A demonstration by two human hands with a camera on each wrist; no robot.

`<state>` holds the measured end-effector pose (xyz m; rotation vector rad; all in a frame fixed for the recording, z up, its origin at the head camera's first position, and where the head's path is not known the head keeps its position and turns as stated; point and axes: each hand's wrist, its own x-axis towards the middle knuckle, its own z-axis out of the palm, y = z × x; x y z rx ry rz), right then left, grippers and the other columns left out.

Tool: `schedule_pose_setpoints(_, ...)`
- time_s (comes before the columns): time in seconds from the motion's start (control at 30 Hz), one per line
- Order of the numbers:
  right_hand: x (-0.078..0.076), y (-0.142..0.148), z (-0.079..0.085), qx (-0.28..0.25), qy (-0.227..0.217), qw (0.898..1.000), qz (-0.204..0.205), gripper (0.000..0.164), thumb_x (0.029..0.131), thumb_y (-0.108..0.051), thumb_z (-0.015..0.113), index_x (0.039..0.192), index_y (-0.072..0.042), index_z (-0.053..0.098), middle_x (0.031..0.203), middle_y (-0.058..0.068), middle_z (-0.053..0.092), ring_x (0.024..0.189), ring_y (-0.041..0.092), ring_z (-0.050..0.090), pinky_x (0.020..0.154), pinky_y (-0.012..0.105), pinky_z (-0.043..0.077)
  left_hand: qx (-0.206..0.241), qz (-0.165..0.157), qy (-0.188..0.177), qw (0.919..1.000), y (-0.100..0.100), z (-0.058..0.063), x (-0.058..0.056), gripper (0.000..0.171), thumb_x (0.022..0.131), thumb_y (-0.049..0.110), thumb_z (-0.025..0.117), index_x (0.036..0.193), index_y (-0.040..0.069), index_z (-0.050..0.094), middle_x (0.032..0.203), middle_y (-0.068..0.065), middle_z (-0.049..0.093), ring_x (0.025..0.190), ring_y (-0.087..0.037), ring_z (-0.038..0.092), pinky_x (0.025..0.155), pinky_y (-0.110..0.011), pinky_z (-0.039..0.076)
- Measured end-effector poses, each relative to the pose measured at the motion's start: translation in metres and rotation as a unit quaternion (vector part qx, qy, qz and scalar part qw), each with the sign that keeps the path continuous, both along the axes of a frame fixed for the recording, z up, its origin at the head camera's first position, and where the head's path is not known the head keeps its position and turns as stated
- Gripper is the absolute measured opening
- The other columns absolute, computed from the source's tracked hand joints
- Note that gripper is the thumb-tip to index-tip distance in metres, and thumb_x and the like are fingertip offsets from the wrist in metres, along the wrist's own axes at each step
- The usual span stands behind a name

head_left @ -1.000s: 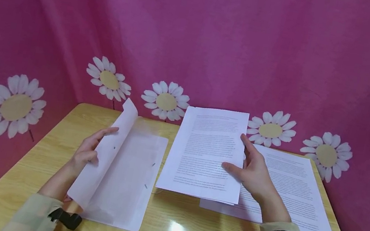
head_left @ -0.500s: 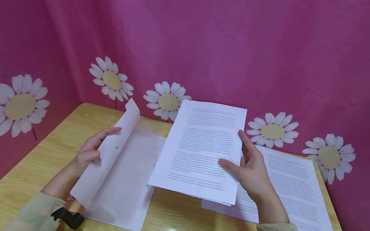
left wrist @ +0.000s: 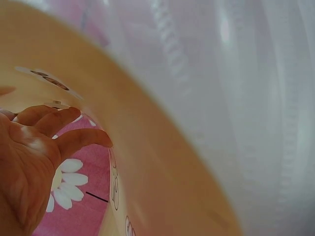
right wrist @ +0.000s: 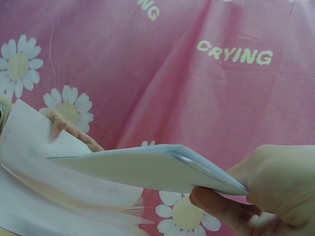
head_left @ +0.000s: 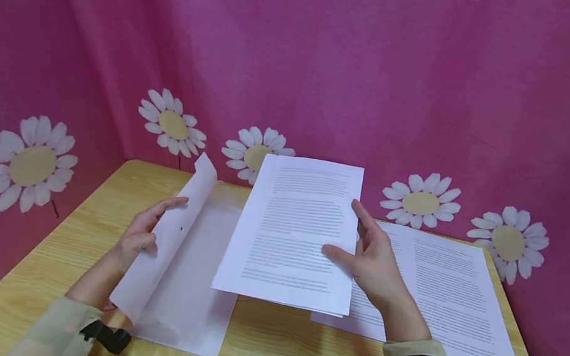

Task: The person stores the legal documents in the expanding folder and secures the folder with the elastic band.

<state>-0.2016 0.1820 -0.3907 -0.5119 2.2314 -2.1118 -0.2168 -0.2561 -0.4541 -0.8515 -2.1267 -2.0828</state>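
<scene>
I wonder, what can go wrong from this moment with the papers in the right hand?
The right hand grips the papers only at their right side, so they might sag or slip. Their lower edges look slightly uneven, so the sheets may spread apart. The raised folder cover curves beside the left hand; it might spring back if that hand shifts.

The stack of paper point(head_left: 293, 230) looked smooth and matt, and the sheets point(head_left: 463, 305) had the same plain paper finish. The folder point(head_left: 200, 319) appeared to be plastic, its cloudy pages point(left wrist: 236, 98) half see-through, with glossy streaks and bumpy lines; its cover point(left wrist: 147, 137) was smooth with a soft sheen. The table point(head_left: 251, 350) had a wood-grain top, shiny enough to throw back a bright glare. The curtain point(head_left: 307, 54) was matt, softly creased cloth; the sleeves point(head_left: 55, 328) looked like thin cloth, the wrist cameras point(head_left: 105, 337) like hard plastic.
</scene>
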Motion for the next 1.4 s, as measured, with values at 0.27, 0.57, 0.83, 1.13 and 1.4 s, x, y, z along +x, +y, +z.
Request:
schedule_pose_setpoints(0.27,0.002,-0.012,-0.006,-0.018,-0.019,1.0,0.017,0.107,0.086,0.009,0.08,0.169,-0.005,0.014,0.164,0.01,0.036,0.143,0.028,0.046,0.102,0.029,0.05,0.009,-0.002,-0.002,1.0,0.0,-0.002,0.0,0.086,0.067,-0.001,0.046,0.153,0.01,0.052,0.143,-0.013,0.05,0.111,-0.027,0.053,0.085,-0.034,0.051)
schedule_pose_setpoints(0.57,0.003,-0.027,-0.014,0.013,-0.016,1.0,0.021,0.106,0.085,0.003,0.083,0.169,-0.004,0.017,0.171,0.006,0.027,0.155,0.017,0.027,0.112,0.022,0.036,0.02,-0.009,0.013,0.9997,0.0,-0.005,-0.002,0.087,0.067,-0.002,0.044,0.153,0.007,0.051,0.149,-0.011,0.048,0.11,-0.026,0.054,0.085,-0.033,0.051)
schedule_pose_setpoints(0.83,0.007,-0.041,-0.02,0.01,-0.042,0.998,0.047,0.107,0.086,0.008,0.079,0.169,-0.004,0.013,0.162,0.012,0.04,0.133,0.032,0.057,0.098,0.033,0.054,0.02,-0.01,0.015,0.9996,0.0,-0.003,-0.001,0.086,0.068,-0.002,0.043,0.153,0.008,0.051,0.144,-0.013,0.05,0.11,-0.026,0.054,0.085,-0.033,0.051)
schedule_pose_setpoints(1.13,0.01,-0.053,-0.024,0.033,-0.044,0.997,0.058,0.105,0.087,0.003,0.079,0.168,-0.002,0.013,0.161,0.019,0.041,0.119,0.03,0.066,0.091,0.033,0.057,0.012,-0.006,0.008,0.9999,0.002,-0.001,0.0,0.085,0.069,-0.001,0.047,0.153,0.009,0.051,0.147,-0.014,0.047,0.111,-0.028,0.053,0.085,-0.035,0.053)
schedule_pose_setpoints(1.4,0.015,-0.062,-0.021,0.012,-0.06,0.995,0.079,0.103,0.089,0.005,0.076,0.168,-0.002,0.011,0.151,0.024,0.049,0.096,0.031,0.075,0.079,0.041,0.061,0.012,-0.008,0.004,0.9999,0.003,0.0,0.0,0.084,0.071,-0.001,0.048,0.154,0.012,0.051,0.145,-0.015,0.048,0.111,-0.028,0.054,0.084,-0.035,0.054)
